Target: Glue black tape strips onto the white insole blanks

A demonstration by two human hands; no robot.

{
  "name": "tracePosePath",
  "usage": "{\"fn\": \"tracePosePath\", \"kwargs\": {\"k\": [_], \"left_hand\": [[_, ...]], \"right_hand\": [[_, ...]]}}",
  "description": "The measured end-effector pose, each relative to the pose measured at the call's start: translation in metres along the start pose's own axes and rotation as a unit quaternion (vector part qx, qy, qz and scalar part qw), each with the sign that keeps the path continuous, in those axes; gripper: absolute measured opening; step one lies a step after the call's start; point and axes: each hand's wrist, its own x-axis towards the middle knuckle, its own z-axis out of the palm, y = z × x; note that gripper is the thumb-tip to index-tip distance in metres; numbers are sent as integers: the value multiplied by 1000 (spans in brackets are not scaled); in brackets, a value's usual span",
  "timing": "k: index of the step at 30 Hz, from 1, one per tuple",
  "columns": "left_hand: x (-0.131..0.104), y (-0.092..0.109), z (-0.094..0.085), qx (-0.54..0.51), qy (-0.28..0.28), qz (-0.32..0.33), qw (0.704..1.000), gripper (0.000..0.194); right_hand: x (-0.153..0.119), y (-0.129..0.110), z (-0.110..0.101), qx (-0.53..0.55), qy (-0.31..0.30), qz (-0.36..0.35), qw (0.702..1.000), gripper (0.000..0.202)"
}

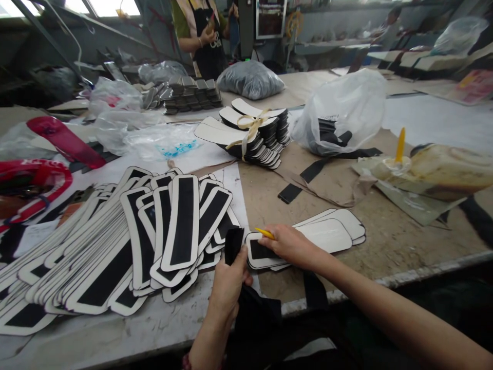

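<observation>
My left hand (230,282) is closed on a black strip (233,243), whose upper end stands above the thumb; more dark fabric hangs below the hand at the table's edge. A yellow stick (265,233) pokes out of my right hand (289,245), which is closed around it and rests on a white panel (252,261) with a black patch. Several plain white panels (327,234) lie fanned out beneath and to the right of that hand. Left of my hands spreads a large pile of white panels with black strips (181,223).
Tied stacks of panels (250,133) stand mid-table, beside a clear plastic bag (342,113) with black pieces. A stained container (442,172) with a yellow tip is at the right. Red items (63,141) lie far left. A person in an apron (208,46) stands behind.
</observation>
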Motion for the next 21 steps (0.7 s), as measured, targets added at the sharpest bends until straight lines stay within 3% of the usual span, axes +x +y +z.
{"fn": "tracePosePath", "kwargs": {"k": [9,14,18,21], "left_hand": [[9,-6,0,54,24,29,998,30],[10,-13,-3,78,33,62,994,29],[21,-21,-7,75,51,77,993,35],[26,-17,-10,61,38,52,996,35]], "right_hand": [[1,1,3,-24,-3,0,1000,28],[-21,2,-4,-50,-19,5,999,24],[-44,26,-7,-54,-31,29,998,23],[-52,56,-7,-42,60,39,997,17]]}}
